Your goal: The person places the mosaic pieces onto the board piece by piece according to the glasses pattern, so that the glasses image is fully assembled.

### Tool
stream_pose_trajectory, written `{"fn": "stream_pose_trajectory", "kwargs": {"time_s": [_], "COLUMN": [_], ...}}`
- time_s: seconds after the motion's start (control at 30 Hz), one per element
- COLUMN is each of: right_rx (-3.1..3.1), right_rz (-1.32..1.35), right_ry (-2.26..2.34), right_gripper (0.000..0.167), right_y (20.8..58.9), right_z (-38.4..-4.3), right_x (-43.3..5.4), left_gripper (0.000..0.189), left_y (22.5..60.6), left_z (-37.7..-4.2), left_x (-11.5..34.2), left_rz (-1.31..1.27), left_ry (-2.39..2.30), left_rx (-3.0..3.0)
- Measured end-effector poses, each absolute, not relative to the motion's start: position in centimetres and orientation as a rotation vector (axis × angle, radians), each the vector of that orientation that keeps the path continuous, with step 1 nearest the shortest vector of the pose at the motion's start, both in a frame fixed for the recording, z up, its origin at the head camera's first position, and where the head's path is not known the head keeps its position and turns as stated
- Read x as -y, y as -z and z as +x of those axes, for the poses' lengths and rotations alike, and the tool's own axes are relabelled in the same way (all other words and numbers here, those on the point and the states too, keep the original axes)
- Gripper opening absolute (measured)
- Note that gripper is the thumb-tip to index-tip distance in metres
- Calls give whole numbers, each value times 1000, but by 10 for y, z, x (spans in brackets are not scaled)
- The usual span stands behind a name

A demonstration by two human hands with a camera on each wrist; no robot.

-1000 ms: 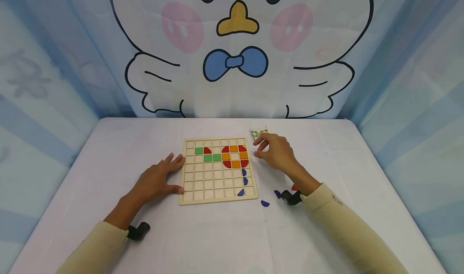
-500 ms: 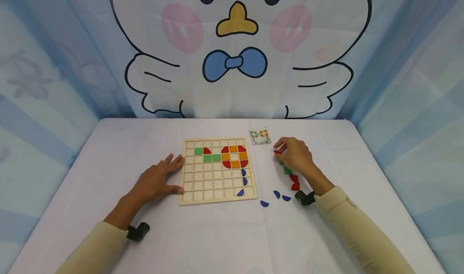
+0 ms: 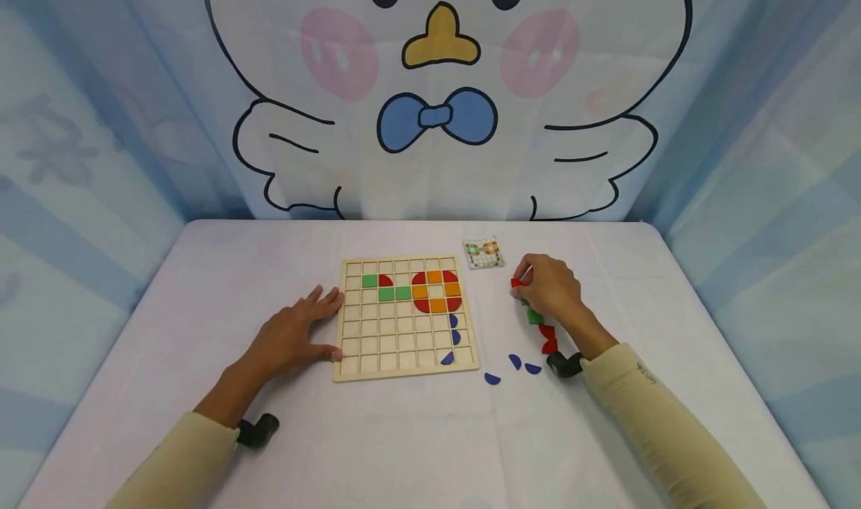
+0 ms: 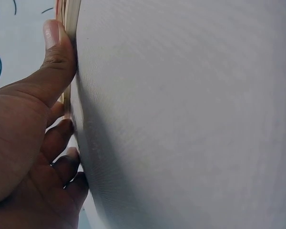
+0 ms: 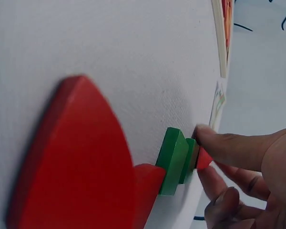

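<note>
Left hand point(image 3: 288, 335) spread, touching the board point(image 3: 388, 327) — right hand point(image 3: 550, 288) pinches a red piece point(image 5: 204, 158).

a bare strip of table point(image 3: 489, 315) is leaving a way between the grid board point(image 3: 377, 344) and the right hand point(image 3: 553, 288), the card point(image 3: 484, 253) narrowing its far end, three loose blue pieces point(image 3: 515, 362) obstructing its near end. red and green pieces point(image 3: 534, 317) are forming a barrier nearward of the right hand. the left hand point(image 3: 289, 335) is blocking the board's left edge.
</note>
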State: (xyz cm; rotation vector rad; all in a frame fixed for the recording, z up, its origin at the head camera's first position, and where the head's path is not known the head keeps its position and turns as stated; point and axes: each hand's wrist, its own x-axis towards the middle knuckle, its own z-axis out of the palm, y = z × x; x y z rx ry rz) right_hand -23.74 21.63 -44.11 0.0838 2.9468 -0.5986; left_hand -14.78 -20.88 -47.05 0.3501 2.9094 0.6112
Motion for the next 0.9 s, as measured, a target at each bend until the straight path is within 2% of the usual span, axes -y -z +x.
{"fn": "stream_pose_trajectory", "kwargs": {"time_s": [0.4, 0.9], "right_rx": [-2937, -2910], "right_rz": [-134, -233], "right_ry": [739, 820], "right_gripper": [21, 19], "right_y": [447, 439], "right_z": [-232, -231], "right_x": [-202, -175], "left_gripper": [107, 107], "left_y": [468, 468], "left_z": [-147, -146], "left_x": [209, 209], "left_rz": [356, 367], "left_ry": [-629, -636], "left_rx": [-2901, -2907]}}
